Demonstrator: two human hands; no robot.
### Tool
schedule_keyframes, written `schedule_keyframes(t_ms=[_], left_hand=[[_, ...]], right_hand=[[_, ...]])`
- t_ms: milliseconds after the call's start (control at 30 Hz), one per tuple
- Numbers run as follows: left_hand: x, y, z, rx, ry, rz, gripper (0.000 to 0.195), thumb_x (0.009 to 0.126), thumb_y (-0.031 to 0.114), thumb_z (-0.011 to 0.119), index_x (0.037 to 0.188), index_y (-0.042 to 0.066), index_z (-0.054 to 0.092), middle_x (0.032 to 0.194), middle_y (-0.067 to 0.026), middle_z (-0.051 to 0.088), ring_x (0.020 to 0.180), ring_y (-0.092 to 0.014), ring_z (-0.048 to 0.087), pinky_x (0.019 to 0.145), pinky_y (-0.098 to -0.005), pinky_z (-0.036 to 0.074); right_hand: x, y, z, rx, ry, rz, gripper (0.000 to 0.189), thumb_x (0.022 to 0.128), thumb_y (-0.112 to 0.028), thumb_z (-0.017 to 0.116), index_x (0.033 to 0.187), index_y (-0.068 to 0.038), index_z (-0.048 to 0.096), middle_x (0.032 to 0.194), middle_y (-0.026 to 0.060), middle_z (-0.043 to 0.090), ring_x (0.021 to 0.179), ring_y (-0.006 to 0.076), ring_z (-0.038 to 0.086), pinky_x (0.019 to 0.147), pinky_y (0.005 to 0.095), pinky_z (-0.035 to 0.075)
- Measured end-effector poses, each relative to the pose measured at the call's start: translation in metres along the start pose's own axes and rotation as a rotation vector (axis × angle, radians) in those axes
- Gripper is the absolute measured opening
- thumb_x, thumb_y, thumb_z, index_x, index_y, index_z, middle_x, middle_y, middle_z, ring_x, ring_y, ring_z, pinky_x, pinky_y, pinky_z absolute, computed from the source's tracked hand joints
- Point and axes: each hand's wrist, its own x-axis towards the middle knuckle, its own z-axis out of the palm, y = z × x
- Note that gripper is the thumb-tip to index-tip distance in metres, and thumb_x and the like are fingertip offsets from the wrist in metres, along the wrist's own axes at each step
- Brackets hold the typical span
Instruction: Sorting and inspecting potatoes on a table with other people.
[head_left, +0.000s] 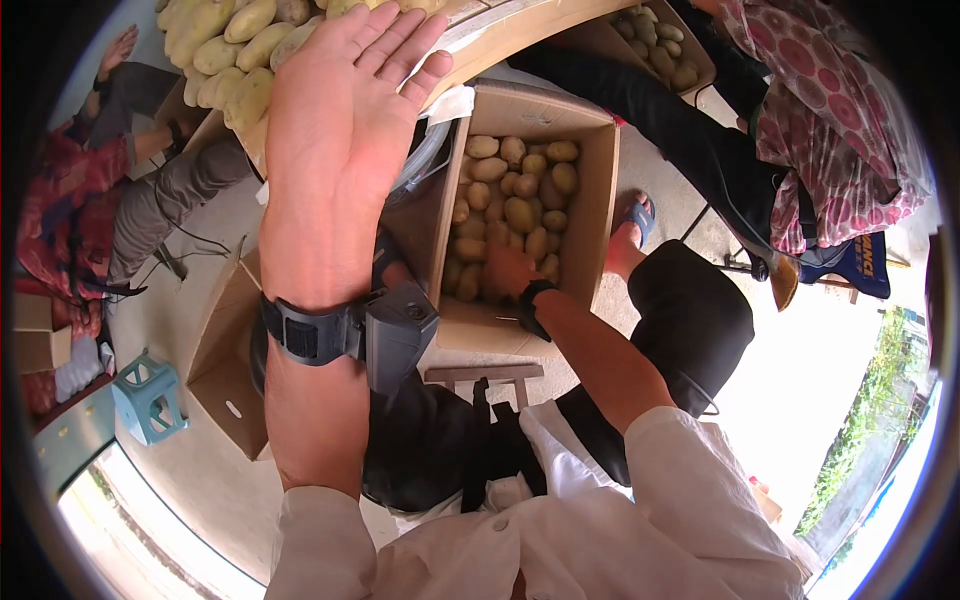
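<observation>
My left hand (345, 120) is raised, palm towards the camera, fingers stretched out with nothing in them. Just behind it, pale yellow potatoes (217, 56) are heaped at the edge of a wooden table (517, 30). My right hand (511, 268) reaches down into a cardboard box (534, 105) on the floor between my legs. Its fingers touch brown potatoes (519, 214) lying loose in that box. Whether they grip one is hidden. A dark device is strapped to my left wrist, a black band to my right.
Another open cardboard box (225, 360) stands on the floor at left, near a light-blue plastic stool (150, 397). A person in plaid (75, 202) sits at far left. Another in a patterned top (832, 97) sits at right, near a second box of potatoes (656, 45). Cables lie on the floor.
</observation>
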Motion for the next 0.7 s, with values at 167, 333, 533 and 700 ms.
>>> schedule_keyframes(t_ms=[167,333,533,700], left_hand=[[-0.003,0.005,-0.001,0.001,0.031,-0.002,0.061,0.107,0.020,0.046,0.153,-0.013,0.023,0.159,-0.0278,0.030,0.148,-0.038,0.035,0.117,-0.0449,0.036],[0.000,0.012,-0.007,-0.300,0.042,-0.128,0.056,0.095,0.016,0.066,0.146,0.006,0.045,0.143,-0.0163,0.053,0.129,-0.029,0.054,0.104,-0.0393,0.044],[-0.002,0.005,-0.003,-0.022,-0.027,0.053,0.059,0.105,0.022,0.050,0.149,-0.013,0.029,0.152,-0.0281,0.037,0.144,-0.037,0.040,0.108,-0.0422,0.040],[-0.005,0.000,0.008,-0.008,0.002,0.062,0.058,0.104,0.026,0.054,0.144,-0.011,0.036,0.148,-0.0257,0.042,0.142,-0.035,0.042,0.109,-0.0422,0.040]], right_hand=[[0.015,0.013,-0.010,0.107,-0.124,0.018,0.064,0.077,-0.028,0.071,0.130,0.003,0.052,0.110,0.0281,0.071,0.103,0.0446,0.069,0.089,0.0463,0.055],[0.041,0.005,-0.014,0.122,-0.118,-0.093,0.060,0.077,-0.025,0.072,0.129,0.000,0.057,0.121,0.0263,0.066,0.110,0.0418,0.067,0.091,0.0463,0.056],[0.033,-0.030,0.026,-0.101,0.176,-0.005,0.051,0.082,-0.021,0.073,0.128,-0.005,0.058,0.133,0.0191,0.054,0.112,0.0405,0.065,0.084,0.0518,0.059],[0.041,-0.030,0.029,-0.118,0.145,0.065,0.045,0.086,-0.019,0.070,0.129,-0.009,0.057,0.134,0.0143,0.050,0.115,0.0383,0.064,0.077,0.0586,0.059]])
